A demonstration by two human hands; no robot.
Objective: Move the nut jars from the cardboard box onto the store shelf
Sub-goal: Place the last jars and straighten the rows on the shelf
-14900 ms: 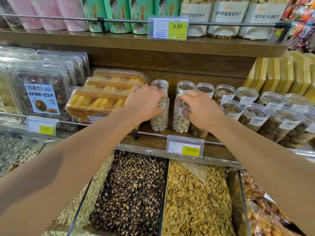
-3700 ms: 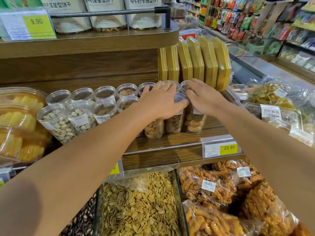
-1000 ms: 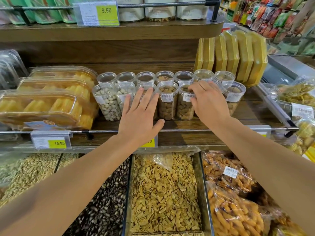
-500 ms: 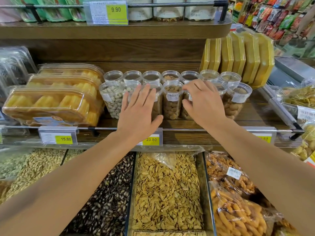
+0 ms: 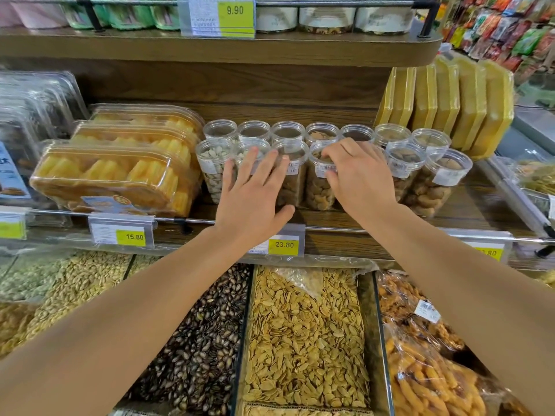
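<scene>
From the head camera, two bare arms reach out to a wooden store shelf (image 5: pixel 354 219). The nut jars (image 5: pixel 321 178) stand there in two rows, see-through tubs with clear lids and small white labels. The back row sits close to the wooden wall and the front row is just in front of it. The left hand (image 5: pixel 253 196) is flat, with its fingers straight and spread, and it rests against the front of the jars near the left end of the front row. Its thumb points to the right, low down by the shelf board. The right hand (image 5: pixel 359 178) lies over the top of the jars in the middle of the front row. Its fingers bend down a little around a lid, but I cannot tell if they really hold it. The cardboard box cannot be seen. To the left of the jars lie clear packs of yellow snacks (image 5: pixel 120 172), stacked up. To the right stand flat yellow packs (image 5: pixel 468 106) on their edges. Yellow price tags (image 5: pixel 283 244) hang on the rail in front. Below the shelf are bins of striped dark seeds (image 5: pixel 198 346) and pale seeds (image 5: pixel 303 334), side by side.
</scene>
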